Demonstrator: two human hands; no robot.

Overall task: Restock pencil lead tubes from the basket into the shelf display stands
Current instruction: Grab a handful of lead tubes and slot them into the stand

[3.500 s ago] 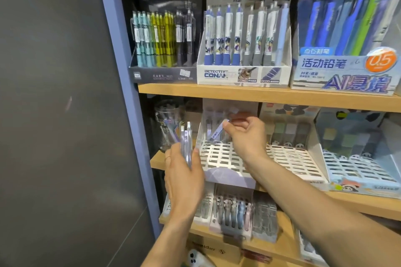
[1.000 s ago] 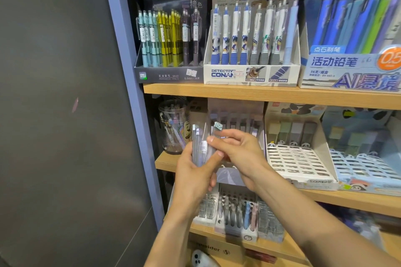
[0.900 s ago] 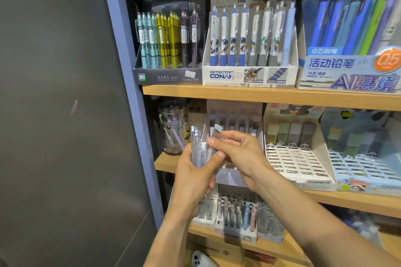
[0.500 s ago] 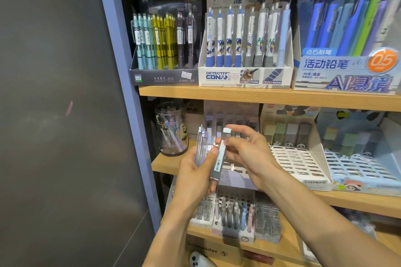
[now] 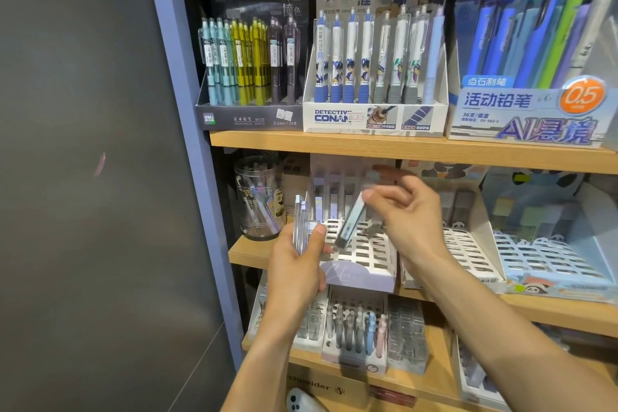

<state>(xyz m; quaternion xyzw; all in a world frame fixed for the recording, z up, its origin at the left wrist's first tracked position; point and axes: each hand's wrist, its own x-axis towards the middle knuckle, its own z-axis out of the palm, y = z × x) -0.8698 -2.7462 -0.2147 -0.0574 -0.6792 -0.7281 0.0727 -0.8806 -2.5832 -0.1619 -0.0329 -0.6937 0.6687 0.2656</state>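
Since half a second ago, right hand [image 5: 406,214] has lifted away from the left, carrying one lead tube [image 5: 351,222] up and right over the white stand [image 5: 359,252]; left hand [image 5: 296,264] has held its place.

Shelving [image 5: 401,145]: wooden boards on a blue upright [image 5: 187,144]; grey wall [image 5: 83,177] to the left.

Top shelf, left to right: black box [image 5: 249,119] marked "deli", "SH123", "0.5mm / 36", holding teal, yellow and dark pencils; white box [image 5: 374,119] marked "DETECTIVE CONAN", header "0.5", holding blue- and grey-gripped pencils; blue box [image 5: 528,117] marked "活动铅笔", "0.5", "36支", "AI".

Middle shelf: clear jar [image 5: 261,201] at far left; white stand just right of it, slotted grid mostly bare, a few tubes upright in its back row; second white stand [image 5: 468,254] beside it; pale blue stand [image 5: 548,257] at far right, panda print on its front.

Lower shelf: small trays [image 5: 361,331] of clear and pastel items; box edge below reads "schneider".

Left hand: fingers and thumb clamped on a bundle of clear tubes [image 5: 301,227], held upright in front of the white stand's left edge.

Right hand: thumb and fingertips pinch the single tube near its upper end; tube tilted, lower end above the grid, not in a slot; hand motion-blurred.
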